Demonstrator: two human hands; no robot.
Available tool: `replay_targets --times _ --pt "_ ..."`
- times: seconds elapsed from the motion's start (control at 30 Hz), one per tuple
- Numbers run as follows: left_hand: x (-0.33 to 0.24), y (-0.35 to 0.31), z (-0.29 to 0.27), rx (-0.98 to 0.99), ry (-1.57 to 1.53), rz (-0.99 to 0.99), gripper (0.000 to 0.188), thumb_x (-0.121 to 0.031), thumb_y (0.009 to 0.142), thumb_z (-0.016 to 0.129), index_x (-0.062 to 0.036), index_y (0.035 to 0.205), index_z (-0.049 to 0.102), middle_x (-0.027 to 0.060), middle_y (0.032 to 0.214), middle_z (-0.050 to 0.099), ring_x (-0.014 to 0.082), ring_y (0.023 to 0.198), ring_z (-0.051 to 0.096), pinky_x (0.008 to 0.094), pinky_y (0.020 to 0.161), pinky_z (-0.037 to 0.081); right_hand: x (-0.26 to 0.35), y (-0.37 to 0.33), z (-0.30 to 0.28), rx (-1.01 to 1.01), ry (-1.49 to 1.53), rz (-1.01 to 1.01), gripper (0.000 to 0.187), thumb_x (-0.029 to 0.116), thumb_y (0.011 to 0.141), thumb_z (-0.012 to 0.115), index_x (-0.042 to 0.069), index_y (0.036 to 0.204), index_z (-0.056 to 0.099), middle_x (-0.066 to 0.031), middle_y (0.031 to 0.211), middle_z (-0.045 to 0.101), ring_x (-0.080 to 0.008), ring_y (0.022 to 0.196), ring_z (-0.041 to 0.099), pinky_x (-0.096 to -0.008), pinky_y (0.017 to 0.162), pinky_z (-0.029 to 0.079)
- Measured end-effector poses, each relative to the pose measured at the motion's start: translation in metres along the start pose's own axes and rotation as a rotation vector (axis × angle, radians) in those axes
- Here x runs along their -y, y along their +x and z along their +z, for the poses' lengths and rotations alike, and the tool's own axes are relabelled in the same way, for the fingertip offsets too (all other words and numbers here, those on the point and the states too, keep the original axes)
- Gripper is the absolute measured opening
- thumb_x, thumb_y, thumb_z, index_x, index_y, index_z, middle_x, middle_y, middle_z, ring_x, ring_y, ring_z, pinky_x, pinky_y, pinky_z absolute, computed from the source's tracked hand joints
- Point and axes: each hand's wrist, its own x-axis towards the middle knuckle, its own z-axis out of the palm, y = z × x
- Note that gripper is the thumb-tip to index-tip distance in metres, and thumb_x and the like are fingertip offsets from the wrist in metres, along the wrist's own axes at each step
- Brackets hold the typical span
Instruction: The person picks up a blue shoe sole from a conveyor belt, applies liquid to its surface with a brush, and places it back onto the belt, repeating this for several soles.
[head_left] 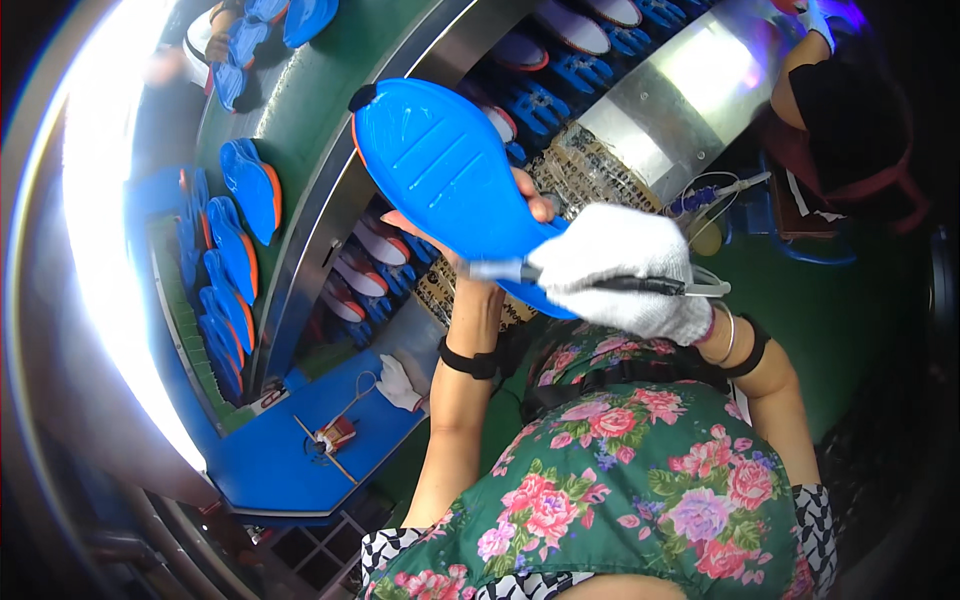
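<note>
My left hand (534,197) holds a blue shoe sole (440,160) from behind, fingers round its right edge and thumb at the left. The sole's face is turned up, with shiny wet-looking streaks. An orange rim and a black piece show at its far left end. In a white knit glove, my right hand (620,265) grips a slim brush-like tool (652,287) with a black handle and a pale tube at its rear. The tool's blurred tip lies over the sole's near left edge; whether it touches cannot be made out.
Several blue soles with orange rims lie on the green conveyor (290,110) at left. A rack below carries shoe parts (375,243). The blue table (270,460) holds a small reddish-brown object (332,436) and a white glove (400,383). Another person (845,120) is at far right.
</note>
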Motion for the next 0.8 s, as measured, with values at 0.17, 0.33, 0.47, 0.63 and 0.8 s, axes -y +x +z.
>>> replay_targets --times 0.17,0.33,0.47,0.63,0.8 --pt "-0.004 0.003 -0.01 -0.001 0.019 -0.004 0.133 -0.106 0.057 0.043 0.002 0.133 0.048 0.0242 0.107 0.066 0.0403 0.085 0.065 0.0536 0.078 0.053 0.002 -0.016 0.011 0.043 -0.288 -0.187 0.028 0.006 0.078 0.081 0.012 0.106 0.078 -0.009 0.105 0.076 -0.0256 0.084 0.072 -0.0378 0.075 0.058" --pt "-0.011 0.003 -0.023 -0.003 0.041 0.08 0.133 -0.108 0.054 0.043 0.0077 0.117 0.055 0.0191 0.103 0.066 0.0347 0.083 0.065 0.0498 0.079 0.052 0.0 -0.009 0.003 -0.023 0.021 0.053 0.018 0.002 0.077 0.081 0.008 0.093 0.078 -0.0104 0.094 0.076 -0.0267 0.082 0.073 -0.0373 0.074 0.057" --pt "-0.013 0.011 -0.02 0.007 0.022 0.089 0.131 -0.107 0.055 0.042 0.0085 0.114 0.056 0.0164 0.1 0.065 0.032 0.08 0.064 0.0475 0.081 0.052 0.005 -0.018 0.003 0.09 -0.288 -0.144 0.022 0.005 0.077 0.082 0.009 0.098 0.078 -0.0105 0.103 0.076 -0.0268 0.085 0.073 -0.0377 0.074 0.057" --pt "-0.02 0.01 -0.025 -0.092 0.021 0.102 0.125 -0.105 0.062 0.039 -0.0007 0.13 0.052 0.0175 0.099 0.066 0.0312 0.08 0.066 0.0471 0.074 0.054 -0.002 -0.017 0.003 0.026 0.196 0.121 0.014 0.0 0.077 0.08 0.007 0.089 0.077 -0.0095 0.095 0.077 -0.0254 0.087 0.074 -0.0364 0.076 0.058" --pt "-0.03 0.019 -0.025 -0.1 0.08 0.056 0.129 -0.105 0.062 0.039 -0.0012 0.138 0.047 0.0199 0.104 0.066 0.0313 0.078 0.066 0.0468 0.072 0.055 -0.003 -0.022 0.002 0.134 -0.281 -0.172 0.027 0.004 0.082 0.079 0.008 0.108 0.076 -0.0103 0.102 0.075 -0.028 0.087 0.071 -0.0368 0.078 0.058"
